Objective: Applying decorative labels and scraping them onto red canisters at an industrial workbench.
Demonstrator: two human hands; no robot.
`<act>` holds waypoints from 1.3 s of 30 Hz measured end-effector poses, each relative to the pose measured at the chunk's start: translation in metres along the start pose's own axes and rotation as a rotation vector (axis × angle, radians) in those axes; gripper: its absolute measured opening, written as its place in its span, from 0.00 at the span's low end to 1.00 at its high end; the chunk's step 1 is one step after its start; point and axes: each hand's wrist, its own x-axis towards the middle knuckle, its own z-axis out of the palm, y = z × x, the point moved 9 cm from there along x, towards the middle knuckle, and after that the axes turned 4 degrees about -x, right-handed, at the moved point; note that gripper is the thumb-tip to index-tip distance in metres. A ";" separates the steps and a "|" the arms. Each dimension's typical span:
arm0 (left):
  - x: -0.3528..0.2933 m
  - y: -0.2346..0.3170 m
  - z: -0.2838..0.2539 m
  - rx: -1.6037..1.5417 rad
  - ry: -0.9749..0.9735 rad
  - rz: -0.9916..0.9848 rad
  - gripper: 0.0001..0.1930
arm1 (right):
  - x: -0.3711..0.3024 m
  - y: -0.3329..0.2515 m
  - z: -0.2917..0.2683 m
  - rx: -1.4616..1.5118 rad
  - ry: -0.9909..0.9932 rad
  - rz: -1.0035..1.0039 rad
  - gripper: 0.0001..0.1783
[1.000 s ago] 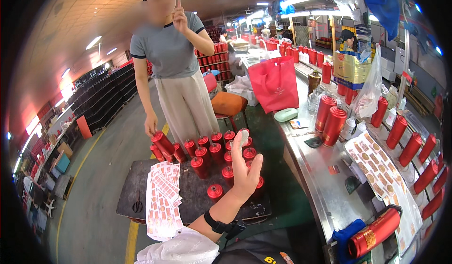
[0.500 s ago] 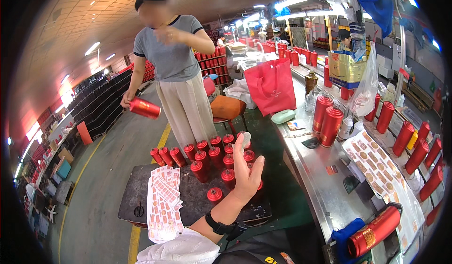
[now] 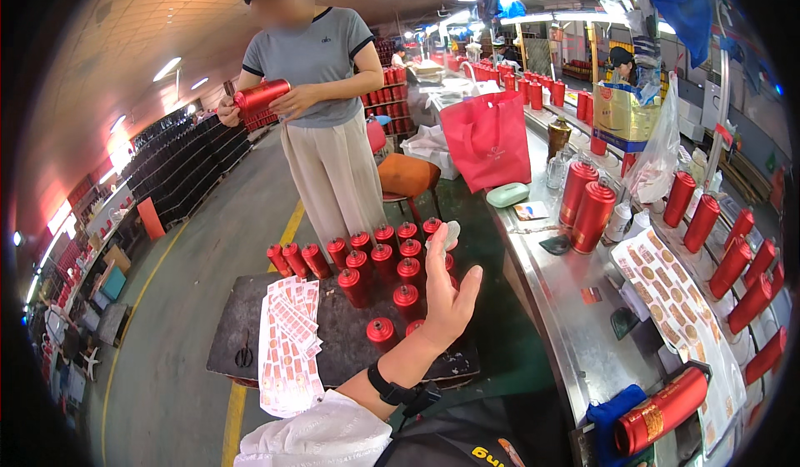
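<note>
My left hand (image 3: 450, 300), a black band on its wrist, is raised above the dark low table (image 3: 333, 371). Its fingers are stretched upward and the thumb stands apart; a pale translucent piece (image 3: 451, 234) shows at the fingertips, its kind unclear. Behind and below the hand, several red bottles (image 3: 382, 263) stand on that table, some hidden by it. Sheets of printed stickers (image 3: 287, 342) lie to its left beside black scissors (image 3: 243, 356). My right hand is out of view. At lower right, a red bottle (image 3: 662, 413) lies tilted over a blue cloth (image 3: 612, 421).
Across the table, a person (image 3: 321, 92) holds a red bottle (image 3: 262, 98) in both hands. The metal workbench (image 3: 554, 292) on the right bears upright red bottles (image 3: 593, 217), a sticker sheet (image 3: 667, 288), a green soap case (image 3: 507, 194) and a red bag (image 3: 486, 142).
The person opposite has raised the red bottle from beside the hip to chest height and brought the other hand to it. My left hand has shifted slightly right in the picture.
</note>
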 end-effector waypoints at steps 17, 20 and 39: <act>-0.029 0.003 0.090 -0.264 -0.251 -0.114 0.35 | 0.002 -0.008 0.010 0.137 0.021 -0.003 0.18; -0.048 0.008 0.124 -0.324 -0.394 -0.227 0.34 | 0.005 0.006 0.002 0.153 0.019 -0.009 0.18; -0.149 0.107 0.291 -0.909 -1.122 -0.335 0.36 | -0.008 -0.023 0.013 0.324 0.064 0.108 0.16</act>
